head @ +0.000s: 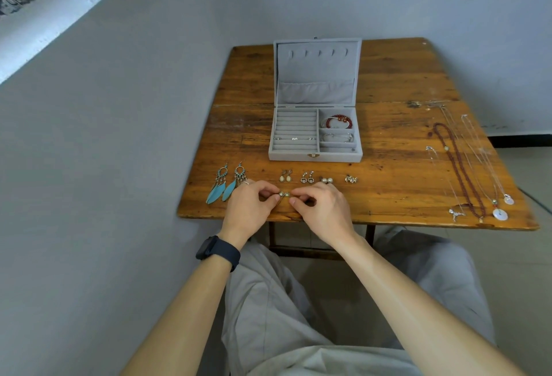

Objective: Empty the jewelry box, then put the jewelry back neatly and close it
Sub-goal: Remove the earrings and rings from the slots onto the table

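**Both hands pinch one small earring pair**

The wooden table (388,83) carries the open grey jewelry box (289,156) at its middle. Long necklaces (460,166) lie stretched along its right side. The left hand (249,207) and right hand (324,210) meet at the near edge, just right of the blue feather earrings (227,186). A red bracelet (339,121) sits in the box's far right compartment. Fingertips of both hands pinch a small earring pair (284,194).

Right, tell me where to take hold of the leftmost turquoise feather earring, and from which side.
Pinch the metal hoop under the hook of the leftmost feather earring, coming down from above at its far end. It lies flat on the table, hook far, feathers trailing toward the near edge. The feathers look soft, so lifting by the metal should let it hang straight.
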The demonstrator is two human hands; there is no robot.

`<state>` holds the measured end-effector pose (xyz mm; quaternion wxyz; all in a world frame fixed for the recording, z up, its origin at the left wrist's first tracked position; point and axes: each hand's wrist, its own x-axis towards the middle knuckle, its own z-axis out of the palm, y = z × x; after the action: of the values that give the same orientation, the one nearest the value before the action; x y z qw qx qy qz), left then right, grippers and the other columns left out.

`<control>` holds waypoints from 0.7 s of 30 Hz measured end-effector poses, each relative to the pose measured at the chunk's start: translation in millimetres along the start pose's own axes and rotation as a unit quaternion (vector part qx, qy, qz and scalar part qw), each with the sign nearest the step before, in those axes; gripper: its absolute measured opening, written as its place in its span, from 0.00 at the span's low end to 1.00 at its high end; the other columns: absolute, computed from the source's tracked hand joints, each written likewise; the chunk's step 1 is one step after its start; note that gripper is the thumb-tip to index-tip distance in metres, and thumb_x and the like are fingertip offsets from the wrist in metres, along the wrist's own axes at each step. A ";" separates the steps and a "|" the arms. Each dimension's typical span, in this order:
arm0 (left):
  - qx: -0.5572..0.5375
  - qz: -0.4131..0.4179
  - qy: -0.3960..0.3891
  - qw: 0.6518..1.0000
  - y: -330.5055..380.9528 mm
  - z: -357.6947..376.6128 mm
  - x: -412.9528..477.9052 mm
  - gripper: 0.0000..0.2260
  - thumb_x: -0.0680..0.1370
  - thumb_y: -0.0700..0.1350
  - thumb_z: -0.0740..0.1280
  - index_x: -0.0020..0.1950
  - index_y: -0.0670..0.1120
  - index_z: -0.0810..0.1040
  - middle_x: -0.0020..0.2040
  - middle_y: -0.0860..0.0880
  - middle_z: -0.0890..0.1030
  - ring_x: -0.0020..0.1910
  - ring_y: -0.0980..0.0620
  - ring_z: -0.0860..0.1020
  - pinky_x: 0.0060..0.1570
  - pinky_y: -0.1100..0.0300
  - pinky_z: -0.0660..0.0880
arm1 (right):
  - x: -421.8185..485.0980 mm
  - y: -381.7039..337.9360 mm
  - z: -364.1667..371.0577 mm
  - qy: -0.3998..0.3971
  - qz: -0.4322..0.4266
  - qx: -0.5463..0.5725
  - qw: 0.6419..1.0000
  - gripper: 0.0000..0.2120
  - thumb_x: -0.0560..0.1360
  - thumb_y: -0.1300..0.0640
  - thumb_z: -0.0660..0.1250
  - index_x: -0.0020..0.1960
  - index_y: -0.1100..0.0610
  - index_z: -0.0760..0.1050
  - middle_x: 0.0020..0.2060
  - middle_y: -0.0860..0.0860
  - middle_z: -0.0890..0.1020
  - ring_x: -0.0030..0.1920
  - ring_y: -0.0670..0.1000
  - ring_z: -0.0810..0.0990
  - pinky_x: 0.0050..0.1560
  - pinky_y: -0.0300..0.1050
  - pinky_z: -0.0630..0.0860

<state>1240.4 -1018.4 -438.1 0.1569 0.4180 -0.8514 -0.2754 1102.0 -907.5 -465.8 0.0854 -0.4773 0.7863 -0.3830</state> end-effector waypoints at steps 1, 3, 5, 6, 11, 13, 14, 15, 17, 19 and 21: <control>0.003 -0.001 -0.001 1.000 0.8 -0.6 0.4 0.07 0.77 0.48 0.72 0.55 0.52 0.84 0.49 0.55 0.79 0.48 0.60 0.75 0.45 0.69 0.68 | 0.5 -0.4 -0.5 0.000 0.001 0.000 1.000 0.10 0.75 0.48 0.72 0.56 0.48 0.84 0.42 0.42 0.81 0.46 0.43 0.74 0.43 0.35 0.66; 0.005 -0.001 -0.006 1.000 0.4 -1.4 1.3 0.08 0.77 0.48 0.72 0.55 0.52 0.83 0.49 0.55 0.78 0.48 0.60 0.75 0.44 0.69 0.68 | 1.0 1.2 -1.0 -0.003 -0.001 -0.003 1.000 0.11 0.76 0.48 0.72 0.56 0.48 0.84 0.42 0.42 0.81 0.46 0.43 0.74 0.44 0.36 0.66; 0.008 0.002 -0.018 1.000 0.9 -3.6 0.0 0.08 0.77 0.48 0.72 0.56 0.52 0.83 0.50 0.54 0.79 0.48 0.60 0.76 0.46 0.66 0.69 | -1.3 -0.6 -2.3 -0.012 -0.002 0.001 1.000 0.10 0.76 0.48 0.72 0.56 0.48 0.84 0.42 0.41 0.80 0.47 0.43 0.74 0.45 0.36 0.67; 0.014 0.004 -0.027 1.000 0.8 -4.5 0.1 0.09 0.77 0.48 0.72 0.57 0.53 0.82 0.50 0.54 0.79 0.49 0.59 0.76 0.47 0.65 0.70 | -1.8 -1.7 -3.4 -0.022 0.000 0.002 1.000 0.10 0.76 0.49 0.72 0.56 0.48 0.84 0.43 0.41 0.80 0.47 0.43 0.74 0.45 0.37 0.68; 0.010 0.011 -0.006 1.000 10.9 -26.4 36.3 0.09 0.77 0.49 0.72 0.57 0.56 0.81 0.48 0.58 0.81 0.49 0.59 0.78 0.49 0.61 0.76 | 34.1 -6.6 -26.5 -0.040 -0.012 0.044 0.998 0.10 0.77 0.53 0.71 0.57 0.48 0.83 0.44 0.39 0.79 0.44 0.36 0.77 0.46 0.28 0.71; 0.015 0.012 0.002 1.000 14.2 -34.8 47.5 0.08 0.78 0.50 0.71 0.57 0.56 0.81 0.48 0.59 0.81 0.48 0.59 0.79 0.44 0.63 0.75 | 43.6 -9.1 -35.0 -0.028 -0.017 0.052 0.998 0.10 0.77 0.55 0.71 0.57 0.48 0.83 0.44 0.39 0.79 0.45 0.34 0.76 0.44 0.26 0.70; 0.026 0.012 -0.001 1.000 14.4 -35.9 48.9 0.08 0.78 0.50 0.70 0.57 0.57 0.81 0.49 0.59 0.80 0.47 0.59 0.79 0.42 0.63 0.76 | 43.2 -9.5 -36.3 -0.028 -0.019 0.053 0.998 0.10 0.77 0.55 0.71 0.57 0.48 0.83 0.44 0.39 0.79 0.46 0.33 0.76 0.43 0.25 0.70; 0.040 0.012 0.001 0.999 14.5 -36.2 51.6 0.08 0.78 0.51 0.70 0.56 0.58 0.80 0.49 0.59 0.80 0.47 0.59 0.79 0.43 0.61 0.77 | 44.1 -9.1 -36.2 -0.026 -0.021 0.047 0.998 0.10 0.76 0.55 0.71 0.57 0.49 0.83 0.44 0.40 0.80 0.46 0.33 0.76 0.44 0.24 0.70; 0.059 0.009 0.016 0.998 16.3 -35.7 62.4 0.08 0.78 0.53 0.68 0.56 0.59 0.80 0.50 0.59 0.79 0.50 0.58 0.78 0.48 0.55 0.80 | 54.7 -9.7 -37.3 -0.027 -0.021 0.030 0.999 0.10 0.77 0.55 0.71 0.58 0.50 0.83 0.47 0.42 0.81 0.44 0.37 0.78 0.43 0.25 0.71; 0.075 0.020 0.039 0.996 21.8 -36.8 81.8 0.09 0.79 0.53 0.66 0.59 0.59 0.79 0.54 0.56 0.79 0.53 0.56 0.77 0.49 0.52 0.80 | 79.3 -9.7 -39.3 -0.032 -0.021 0.003 0.999 0.11 0.78 0.53 0.70 0.60 0.50 0.82 0.50 0.44 0.82 0.47 0.39 0.78 0.46 0.27 0.71; 0.112 0.039 0.049 0.992 27.4 -36.7 99.9 0.12 0.80 0.52 0.66 0.62 0.58 0.79 0.59 0.53 0.78 0.58 0.52 0.75 0.51 0.52 0.79 | 103.6 -10.0 -37.4 -0.040 -0.035 -0.042 0.998 0.12 0.79 0.51 0.68 0.61 0.49 0.81 0.53 0.45 0.82 0.51 0.44 0.78 0.49 0.33 0.73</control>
<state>1181.5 -1096.9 -388.6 0.1617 0.4121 -0.8838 -0.1511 1035.3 -975.1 -409.1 0.0835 -0.5225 0.7806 -0.3327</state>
